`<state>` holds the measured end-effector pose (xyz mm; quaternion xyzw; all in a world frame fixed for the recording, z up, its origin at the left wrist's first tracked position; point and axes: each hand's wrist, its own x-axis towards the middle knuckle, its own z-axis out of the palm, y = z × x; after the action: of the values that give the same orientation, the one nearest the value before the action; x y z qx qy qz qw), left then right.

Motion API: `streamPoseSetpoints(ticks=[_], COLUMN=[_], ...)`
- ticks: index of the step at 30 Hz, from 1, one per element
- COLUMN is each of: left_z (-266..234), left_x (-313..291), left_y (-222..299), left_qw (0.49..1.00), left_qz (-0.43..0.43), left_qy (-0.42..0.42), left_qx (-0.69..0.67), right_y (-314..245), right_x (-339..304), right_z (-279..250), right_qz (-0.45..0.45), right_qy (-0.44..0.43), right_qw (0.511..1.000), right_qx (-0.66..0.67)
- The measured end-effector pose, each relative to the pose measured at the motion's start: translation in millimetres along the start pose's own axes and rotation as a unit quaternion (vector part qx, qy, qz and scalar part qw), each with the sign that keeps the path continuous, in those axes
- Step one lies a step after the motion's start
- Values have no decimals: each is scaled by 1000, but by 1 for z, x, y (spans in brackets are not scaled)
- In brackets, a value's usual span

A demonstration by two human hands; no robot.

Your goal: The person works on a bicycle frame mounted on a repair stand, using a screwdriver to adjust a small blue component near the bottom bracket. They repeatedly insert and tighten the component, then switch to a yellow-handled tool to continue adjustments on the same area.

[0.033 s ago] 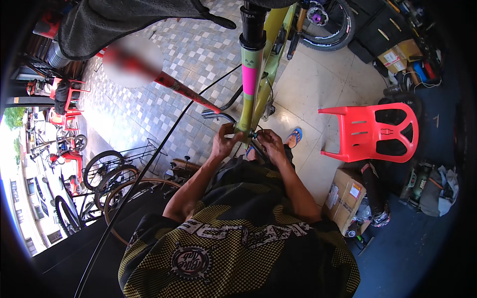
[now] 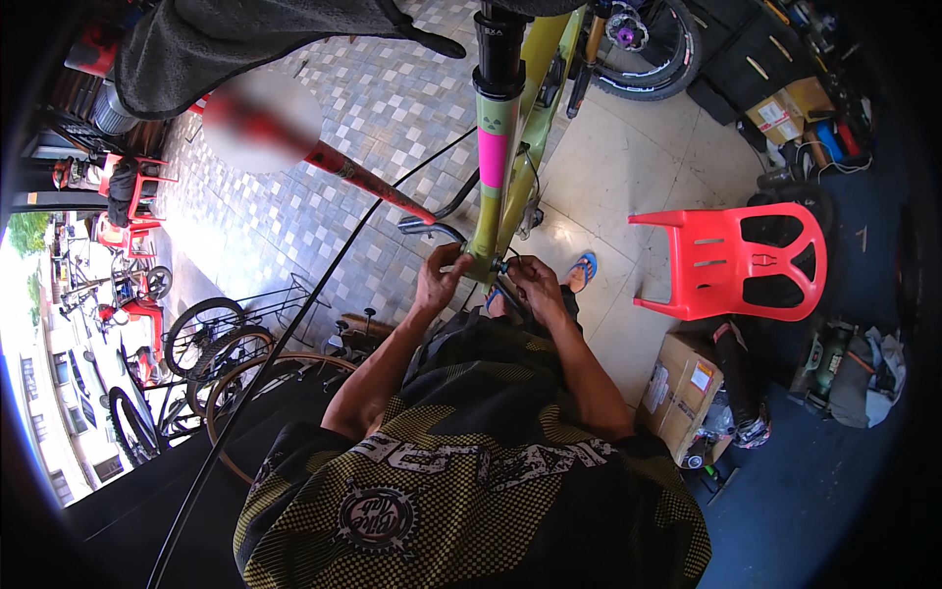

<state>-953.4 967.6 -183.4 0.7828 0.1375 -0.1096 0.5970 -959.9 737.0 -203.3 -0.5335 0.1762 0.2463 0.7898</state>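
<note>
A yellow-green bicycle frame (image 2: 489, 211) with a pink band comes down from the top centre. My left hand (image 2: 440, 282) is beside the left of its lower end, thumb and fingers drawn together at the tube; whatever they pinch is hidden. On the other side, my right hand (image 2: 536, 285) has its fingers closed around a small blue and dark part (image 2: 503, 267) that sticks out of the frame's end. A thin cable bends down close to these fingers. Too little shows to tell the part's kind.
A red stand arm (image 2: 368, 185) slants toward the frame from the left. A red plastic chair (image 2: 721, 263) lies to the right, above a cardboard box (image 2: 684, 388). Several bicycles (image 2: 221, 344) stand at the left. A bicycle wheel (image 2: 653, 59) is at the far right.
My left thumb and fingers have drawn back slightly to the left, uncovering more of the frame's lower end. The right hand stays nearly in place.
</note>
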Motion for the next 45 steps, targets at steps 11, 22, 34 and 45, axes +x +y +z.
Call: streamPoseSetpoints(ticks=[11,22,34,45], left_z=[-22,-32,-35,-28], left_x=[30,41,51,51], left_y=[-14,-13,-6,-15], left_qw=[968,971,970,967], left_qz=[-169,-143,-126,-139], left_qy=[-86,-143,-184,-168], left_qx=[-166,-130,-90,-134], right_y=[-11,-1,-3,8], right_x=[1,-5,-6,-2], right_z=[-2,6,7,12], right_qz=[26,-99,-59,-61], right_qy=[-14,74,55,65], right_qw=[999,969,992,996], right_qx=[-15,-212,-95,-26])
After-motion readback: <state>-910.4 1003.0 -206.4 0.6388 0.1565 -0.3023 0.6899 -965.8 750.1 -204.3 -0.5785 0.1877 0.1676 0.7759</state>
